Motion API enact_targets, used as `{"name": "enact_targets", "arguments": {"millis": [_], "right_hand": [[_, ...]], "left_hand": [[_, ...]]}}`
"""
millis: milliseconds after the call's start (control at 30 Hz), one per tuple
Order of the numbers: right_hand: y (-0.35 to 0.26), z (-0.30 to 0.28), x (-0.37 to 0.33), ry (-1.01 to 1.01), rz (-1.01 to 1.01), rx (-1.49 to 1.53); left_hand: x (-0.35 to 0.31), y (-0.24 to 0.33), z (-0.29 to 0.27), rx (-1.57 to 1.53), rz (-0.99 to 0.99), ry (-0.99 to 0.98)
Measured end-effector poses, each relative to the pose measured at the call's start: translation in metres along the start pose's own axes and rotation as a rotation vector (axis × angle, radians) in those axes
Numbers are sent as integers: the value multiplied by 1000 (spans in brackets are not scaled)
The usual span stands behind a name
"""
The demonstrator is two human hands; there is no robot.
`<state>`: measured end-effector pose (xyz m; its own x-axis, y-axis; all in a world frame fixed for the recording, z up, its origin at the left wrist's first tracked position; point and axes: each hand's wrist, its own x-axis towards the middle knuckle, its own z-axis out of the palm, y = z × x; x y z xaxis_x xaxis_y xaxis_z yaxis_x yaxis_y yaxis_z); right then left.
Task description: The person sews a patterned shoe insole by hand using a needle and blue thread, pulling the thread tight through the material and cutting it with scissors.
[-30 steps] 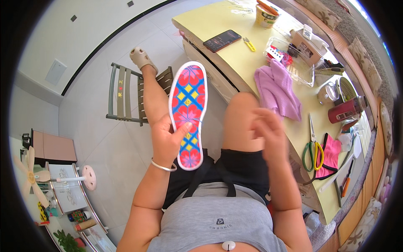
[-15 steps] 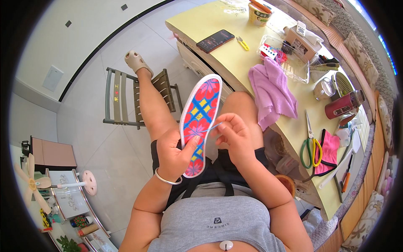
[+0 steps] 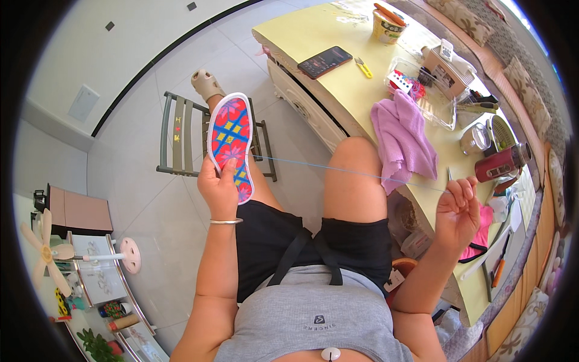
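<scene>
An embroidered shoe insole [image 3: 231, 128], white-edged with pink flowers, blue crossing lines and yellow patches, is raised over my left leg. My left hand [image 3: 218, 189] grips its lower part, thumb on the patterned face. From the insole's right edge a light-blue thread [image 3: 338, 167] runs taut to the right, over my knee. Its other end is pinched in the closed fingers of my right hand [image 3: 456, 214], lifted in front of the table's near edge. Whether a needle is in those fingers is too small to tell.
The yellow-topped table [image 3: 338, 90] on the right bears a phone [image 3: 324, 62], yellow snips [image 3: 363, 67], a purple cloth [image 3: 405, 136], a clear plastic box [image 3: 443, 114] with threads, and a dark red flask [image 3: 502, 163]. A folding stool [image 3: 179, 136] stands ahead; a fan [image 3: 47, 263] is at left.
My right hand has swung far out to the right, drawing the thread long. My left hand has carried the insole left and slightly forward. The scissors are now mostly hidden behind my right hand.
</scene>
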<state>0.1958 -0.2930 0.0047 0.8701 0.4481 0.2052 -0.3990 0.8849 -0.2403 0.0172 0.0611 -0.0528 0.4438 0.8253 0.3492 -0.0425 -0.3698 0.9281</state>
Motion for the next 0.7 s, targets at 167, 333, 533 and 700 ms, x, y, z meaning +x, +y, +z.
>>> {"name": "enact_targets", "arguments": {"millis": [167, 333, 533, 700], "right_hand": [[-10, 5, 0, 55, 36, -178], [60, 19, -6, 143, 78, -786], [153, 62, -21, -301, 262, -1204], [181, 46, -26, -440, -73, -1392]], "left_hand": [[-4, 28, 8, -582, -149, -159], [-15, 33, 10, -1128, -298, -694], [-46, 38, 28, -1292, -580, -719], [-51, 36, 32, -1222, -627, -679]]}}
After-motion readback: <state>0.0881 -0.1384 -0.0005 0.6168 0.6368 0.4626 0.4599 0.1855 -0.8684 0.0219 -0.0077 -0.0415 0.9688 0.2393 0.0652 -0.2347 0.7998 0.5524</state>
